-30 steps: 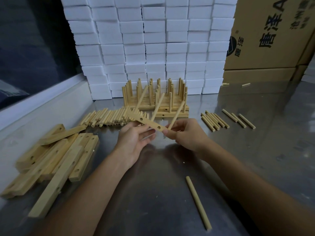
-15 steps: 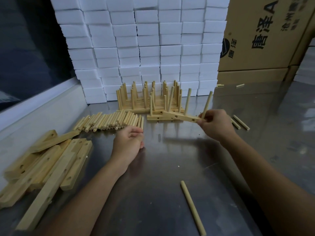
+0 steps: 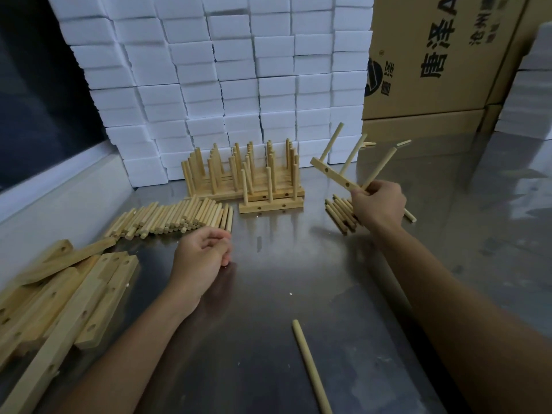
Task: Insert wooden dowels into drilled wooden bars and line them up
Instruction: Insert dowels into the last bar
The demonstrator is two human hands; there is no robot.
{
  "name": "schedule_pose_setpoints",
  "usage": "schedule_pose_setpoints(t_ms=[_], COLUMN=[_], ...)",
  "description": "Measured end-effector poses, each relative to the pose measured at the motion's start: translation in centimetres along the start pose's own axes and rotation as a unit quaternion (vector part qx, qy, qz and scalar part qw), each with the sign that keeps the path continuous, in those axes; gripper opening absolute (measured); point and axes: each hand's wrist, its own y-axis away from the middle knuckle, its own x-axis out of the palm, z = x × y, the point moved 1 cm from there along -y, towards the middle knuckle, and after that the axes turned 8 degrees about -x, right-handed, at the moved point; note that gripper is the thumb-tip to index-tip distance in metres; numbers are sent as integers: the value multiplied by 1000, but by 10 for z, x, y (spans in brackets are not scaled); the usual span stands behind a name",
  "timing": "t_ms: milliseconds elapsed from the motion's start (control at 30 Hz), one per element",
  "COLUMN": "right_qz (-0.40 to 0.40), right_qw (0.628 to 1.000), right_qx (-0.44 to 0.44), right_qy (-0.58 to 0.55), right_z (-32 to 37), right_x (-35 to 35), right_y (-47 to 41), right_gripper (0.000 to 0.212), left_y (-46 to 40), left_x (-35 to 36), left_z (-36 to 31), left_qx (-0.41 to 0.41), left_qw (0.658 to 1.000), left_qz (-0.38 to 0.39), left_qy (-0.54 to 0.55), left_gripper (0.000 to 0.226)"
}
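**Steel bench, 1 bar lifted at the right**

Steel sheet, dull grey and reflective, forms the tabletop (image 3: 268, 294), with pale specks scattered across it. Along the far edge stands a wall of white foam blocks (image 3: 239, 70), stacked many rows high, and to the far right sit brown cardboard cartons (image 3: 442, 55) printed with black characters. A dark panel with a pale ledge runs down the left side.

At the right, the right hand (image 3: 378, 204) pinches the near end of a drilled bar (image 3: 334, 176), held off the surface and tilted, its far end higher and pointing left. 3 dowels rise from this bar, slanting up to the right. Beneath that hand lies a small bunch of loose dowels (image 3: 339, 215) on the steel.

The left hand (image 3: 203, 253) rests on the table near the centre, fingers loosely curled and holding nothing, just beside the near edge of a long row of dowels (image 3: 173, 218) lying side by side.

Finished bars (image 3: 248, 180), each carrying upright dowels, stand lined up against the foam wall at the far centre; the nearest one (image 3: 270, 206) shows 3 pegs and 2 side holes.

At the near left, a heap of drilled bars (image 3: 65, 297) lies overlapped. A single dowel (image 3: 310, 364) lies alone on the near steel.
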Motion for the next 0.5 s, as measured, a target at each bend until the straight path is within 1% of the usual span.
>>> schedule_pose_setpoints(t_ms=[133,333,433,500], right_qz=[-2,61,96,105], right_qw=[999,986,979,977], right_qx=[-8,-36,-37,-38], right_qy=[53,151,173,182], right_z=[-1,-1,-1,-1], right_x=[8,29,42,50], right_y=[-23,-55,-64,-68], right_gripper=[11,10,17,21], left_y=[-1,1,1,2], left_x=[0,1,1,1], left_z=[0,-2,-3,-3], left_qx=[-12,-13,-12,-14], left_qw=[1000,1000,1000,999], left_qz=[-7,-17,-26,-29], left_qy=[21,11,6,9], left_gripper=[18,19,19,18])
